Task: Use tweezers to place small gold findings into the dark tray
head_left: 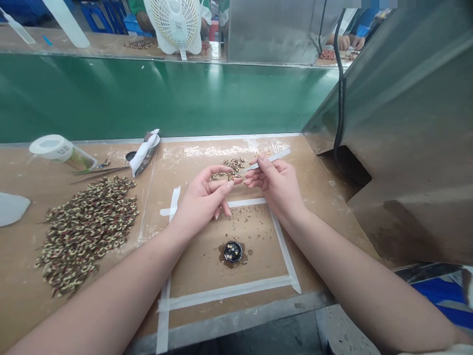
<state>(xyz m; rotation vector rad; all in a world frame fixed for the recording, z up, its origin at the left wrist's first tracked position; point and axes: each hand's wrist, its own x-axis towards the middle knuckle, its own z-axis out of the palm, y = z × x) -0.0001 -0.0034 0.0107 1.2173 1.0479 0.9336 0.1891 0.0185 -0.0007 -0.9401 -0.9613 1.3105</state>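
Head view: right fingers (263, 160) pinch a white-handled tool (280, 155); left fingers' (222, 190) hold, I cannot tell.

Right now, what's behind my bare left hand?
Behind your bare left hand lies a loose pile of small brown and cream pieces on the brown tabletop. Your hand covers part of its near side, hiding whatever's there.

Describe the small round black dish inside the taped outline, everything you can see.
The black dish is small and round, its dark surface glossy; its material is unclear. Several small pale bits lie in it. It sits on the brown tabletop inside the white tape outline, with a dark, wet-looking stain around it. Neither the left hand nor the right hand touches it.
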